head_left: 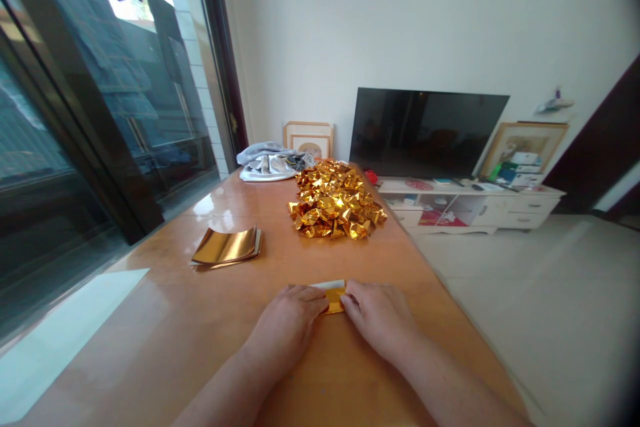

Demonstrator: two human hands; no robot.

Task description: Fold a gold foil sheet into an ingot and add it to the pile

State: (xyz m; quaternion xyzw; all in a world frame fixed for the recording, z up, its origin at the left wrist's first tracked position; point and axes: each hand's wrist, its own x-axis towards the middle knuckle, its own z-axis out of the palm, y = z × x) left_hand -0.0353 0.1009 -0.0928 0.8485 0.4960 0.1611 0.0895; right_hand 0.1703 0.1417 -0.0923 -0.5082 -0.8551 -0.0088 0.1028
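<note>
My left hand [285, 323] and my right hand [380, 317] rest on a wooden table [210, 320], pinching opposite ends of a folded gold foil sheet [334, 298] with a white reverse side. The hands hide part of the sheet. Beyond my left hand lies a stack of flat gold foil sheets [225, 247]. Farther ahead, a large heap of crumpled or folded gold foil pieces [335, 203] sits on the tabletop, well out of reach of both fingertips.
A grey cloth bundle [270, 163] lies at the table's far end, near a framed picture [309, 140]. A glass door [115, 93] runs along the left side. A television [425, 133] stands on a white cabinet [475, 203] to the right, beyond the table's edge.
</note>
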